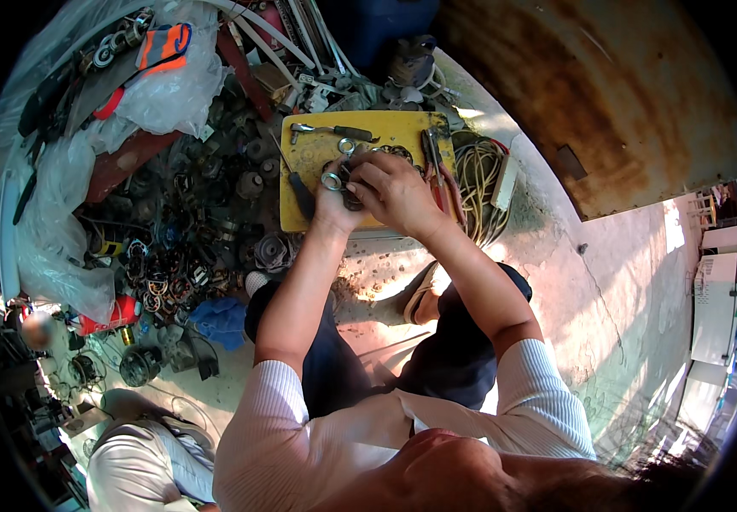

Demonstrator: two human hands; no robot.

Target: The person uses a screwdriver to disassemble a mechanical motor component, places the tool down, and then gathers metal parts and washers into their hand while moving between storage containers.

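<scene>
My left hand [334,205] is closed around a small dark metal part with a shiny steel ring [331,181], over a yellow board [297,145]. My right hand [394,192] has its fingers bent onto the same part, overlapping it and partly hiding it. Another shiny ring [347,146] lies just above my fingers, beside several darker rings. A ratchet wrench [324,130] lies along the board's top. A dark-handled screwdriver [300,192] lies at the left, and pliers and similar hand tools [434,162] lie at the right.
A heap of dark motor parts [163,264] and plastic bags [78,256] fills the left. Coiled cables [481,209] lie right of the board. A large rusty panel [616,94] overhangs the upper right, above cracked concrete [599,307]. Another person's light-clothed legs [142,452] are at lower left.
</scene>
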